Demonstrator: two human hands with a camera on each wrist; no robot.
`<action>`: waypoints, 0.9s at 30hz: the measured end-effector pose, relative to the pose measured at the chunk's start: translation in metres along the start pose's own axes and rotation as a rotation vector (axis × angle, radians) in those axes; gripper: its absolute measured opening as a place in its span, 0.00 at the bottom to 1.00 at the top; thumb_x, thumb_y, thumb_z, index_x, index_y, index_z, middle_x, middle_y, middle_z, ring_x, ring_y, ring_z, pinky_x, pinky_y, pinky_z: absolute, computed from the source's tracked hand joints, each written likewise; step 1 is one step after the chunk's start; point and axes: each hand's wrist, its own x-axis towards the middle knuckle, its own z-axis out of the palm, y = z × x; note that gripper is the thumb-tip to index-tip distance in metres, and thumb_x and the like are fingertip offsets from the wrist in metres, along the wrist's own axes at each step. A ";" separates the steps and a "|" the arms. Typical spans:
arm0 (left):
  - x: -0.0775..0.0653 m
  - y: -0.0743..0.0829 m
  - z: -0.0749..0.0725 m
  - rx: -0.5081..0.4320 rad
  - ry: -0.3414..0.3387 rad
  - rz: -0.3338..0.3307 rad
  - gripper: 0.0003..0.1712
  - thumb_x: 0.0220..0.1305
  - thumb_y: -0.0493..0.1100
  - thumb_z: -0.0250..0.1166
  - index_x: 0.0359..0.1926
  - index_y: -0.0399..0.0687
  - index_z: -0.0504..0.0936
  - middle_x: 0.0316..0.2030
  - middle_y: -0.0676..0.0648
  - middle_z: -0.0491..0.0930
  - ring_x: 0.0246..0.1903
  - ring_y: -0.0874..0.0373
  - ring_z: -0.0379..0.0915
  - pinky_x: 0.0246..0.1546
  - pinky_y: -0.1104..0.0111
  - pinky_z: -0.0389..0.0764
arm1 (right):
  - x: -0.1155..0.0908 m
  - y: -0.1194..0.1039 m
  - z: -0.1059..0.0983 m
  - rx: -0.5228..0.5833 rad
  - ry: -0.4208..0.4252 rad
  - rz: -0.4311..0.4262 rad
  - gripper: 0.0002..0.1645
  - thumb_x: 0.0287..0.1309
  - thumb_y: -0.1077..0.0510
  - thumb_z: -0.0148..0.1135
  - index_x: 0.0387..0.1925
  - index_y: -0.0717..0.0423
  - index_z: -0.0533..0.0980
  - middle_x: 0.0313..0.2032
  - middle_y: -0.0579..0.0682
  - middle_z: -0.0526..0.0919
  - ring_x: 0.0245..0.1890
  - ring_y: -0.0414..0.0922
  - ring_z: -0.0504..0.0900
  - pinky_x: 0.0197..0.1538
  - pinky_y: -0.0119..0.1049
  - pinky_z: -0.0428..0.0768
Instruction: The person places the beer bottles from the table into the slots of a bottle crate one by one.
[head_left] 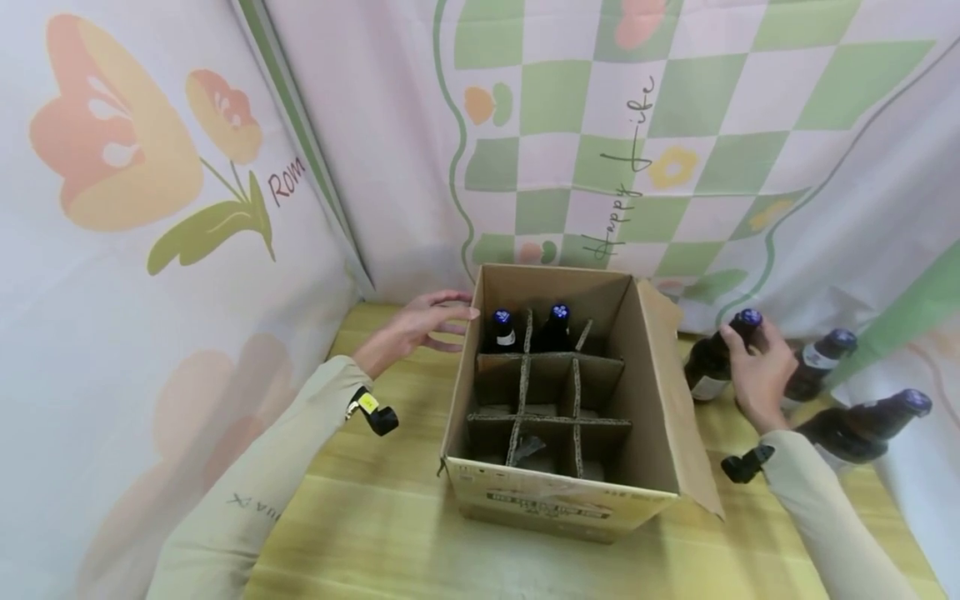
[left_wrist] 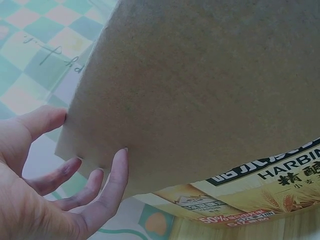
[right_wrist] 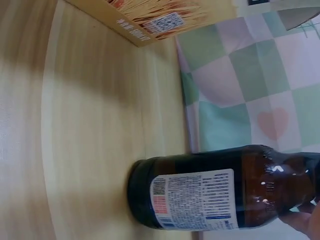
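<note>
An upright brown beer bottle [head_left: 708,367] with a blue cap stands at the right of the carton; my right hand [head_left: 761,371] grips it by the neck. In the right wrist view the bottle [right_wrist: 260,187] shows its white back label, and its base is at the wooden table. My left hand [head_left: 420,325] is at the carton's [head_left: 555,504] far left side. Its fingers spread, and in the left wrist view the thumb and fingertips [left_wrist: 120,162] touch a cardboard flap. Two blue-capped bottles, one of them a beer bottle [head_left: 504,329], stand in the carton's back row.
Cardboard dividers [head_left: 551,365] split the carton into several cells, and a dark scrap [head_left: 529,447] lies in a front one. Its right flap [head_left: 686,417] hangs outward. Two more bottles [head_left: 862,427] stand right of my right hand. A printed curtain [head_left: 555,100] backs the table [head_left: 375,517].
</note>
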 end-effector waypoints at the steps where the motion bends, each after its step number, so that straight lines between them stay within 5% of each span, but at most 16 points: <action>1: 0.001 0.000 0.000 -0.002 -0.002 -0.001 0.35 0.70 0.43 0.70 0.74 0.47 0.69 0.66 0.38 0.77 0.65 0.38 0.75 0.55 0.51 0.89 | 0.000 0.000 0.000 0.018 0.010 -0.005 0.24 0.68 0.49 0.70 0.60 0.54 0.83 0.58 0.53 0.87 0.51 0.26 0.82 0.58 0.22 0.82; 7: 0.002 0.000 0.001 -0.018 -0.010 -0.007 0.36 0.70 0.43 0.70 0.74 0.48 0.69 0.67 0.39 0.77 0.65 0.38 0.75 0.53 0.53 0.90 | 0.002 -0.003 -0.005 0.053 0.008 -0.015 0.16 0.64 0.53 0.74 0.51 0.54 0.86 0.45 0.37 0.89 0.40 0.19 0.80 0.49 0.14 0.79; 12: 0.001 0.000 -0.001 -0.023 -0.003 -0.006 0.35 0.69 0.42 0.71 0.74 0.48 0.69 0.66 0.39 0.77 0.64 0.39 0.76 0.54 0.53 0.90 | 0.000 -0.006 -0.011 0.012 -0.064 -0.030 0.14 0.65 0.53 0.73 0.46 0.57 0.86 0.47 0.47 0.91 0.38 0.19 0.79 0.46 0.12 0.77; 16: 0.000 0.001 0.000 -0.015 -0.008 -0.001 0.36 0.69 0.43 0.71 0.74 0.48 0.70 0.66 0.39 0.77 0.64 0.39 0.76 0.53 0.53 0.90 | 0.001 -0.010 -0.014 0.023 -0.077 0.008 0.18 0.64 0.53 0.74 0.52 0.58 0.86 0.51 0.45 0.90 0.39 0.17 0.79 0.45 0.10 0.78; 19: 0.001 0.000 0.001 -0.019 -0.013 -0.006 0.37 0.68 0.43 0.72 0.74 0.48 0.69 0.66 0.39 0.78 0.65 0.38 0.75 0.53 0.54 0.91 | 0.001 -0.011 -0.018 0.025 -0.080 0.029 0.21 0.63 0.53 0.75 0.54 0.58 0.86 0.48 0.35 0.89 0.37 0.15 0.78 0.43 0.09 0.77; 24: 0.000 0.000 0.001 -0.024 -0.003 -0.003 0.36 0.69 0.43 0.71 0.74 0.48 0.70 0.66 0.39 0.78 0.64 0.38 0.75 0.52 0.54 0.91 | 0.000 -0.012 -0.019 0.024 -0.088 -0.017 0.20 0.62 0.54 0.76 0.51 0.63 0.86 0.28 0.14 0.80 0.31 0.15 0.78 0.38 0.09 0.75; 27: -0.001 0.001 0.000 -0.021 0.003 0.000 0.35 0.69 0.43 0.71 0.74 0.48 0.70 0.65 0.39 0.78 0.63 0.39 0.77 0.51 0.55 0.91 | 0.000 -0.016 -0.020 0.007 -0.081 -0.058 0.18 0.63 0.54 0.76 0.46 0.65 0.86 0.22 0.11 0.75 0.26 0.17 0.77 0.32 0.10 0.73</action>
